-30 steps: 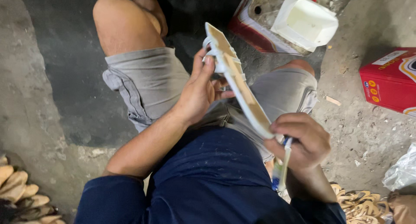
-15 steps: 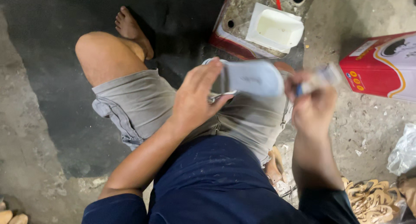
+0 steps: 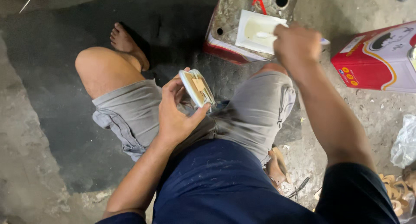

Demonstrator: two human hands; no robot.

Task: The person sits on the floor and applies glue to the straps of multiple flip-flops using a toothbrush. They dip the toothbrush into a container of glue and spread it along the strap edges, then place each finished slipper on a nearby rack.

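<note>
Your left hand (image 3: 177,115) holds a flat shoe sole (image 3: 197,88) up over your lap. Your thumb is on one side and your fingers (image 3: 173,86) curl around the other edge, so the sole is pinched between them. It stands tilted, with the tan side facing you.

Your right hand (image 3: 297,44) is out in front, over the small white tray (image 3: 253,31) that sits on the dirty metal can (image 3: 242,16). The fingers are closed tight around a thin tool. You can only see a little bit of it poking out by the tray, so you cannot tell what kind of tool it is. It looks like its tip is down in the pale stuff in the tray.

Keep the sole still and tilted toward you so you can see the tan side well. Hold it by the edges only, so your fingers stay off the flat part. Take just a little from the tray, so it does not drip on your gray shorts (image 3: 130,115).

A red and white box (image 3: 377,59) sits on the floor to your right.
</note>
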